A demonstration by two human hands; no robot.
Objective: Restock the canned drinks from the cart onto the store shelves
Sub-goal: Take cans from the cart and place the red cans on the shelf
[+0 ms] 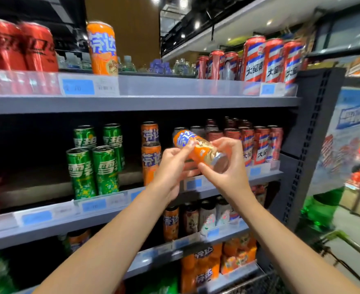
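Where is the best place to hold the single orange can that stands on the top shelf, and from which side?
Take the single orange can around the middle of its round body, coming straight from the front. It stands upright and alone, red cans only on its left and free space on its right, so fingers can wrap both sides. The clear shelf rail hides its base, so keep the grip above that.

A shop: grey shelves (pixel 141 103) of canned drinks (pixel 94 166) fronted with blue price tags (pixel 78 87).

I'm holding an orange can (pixel 198 148) with blue-white lettering; green cans (pixel 93 168), red-white-blue striped cans (pixel 272 60), grey shelf (pixel 141 103) showing
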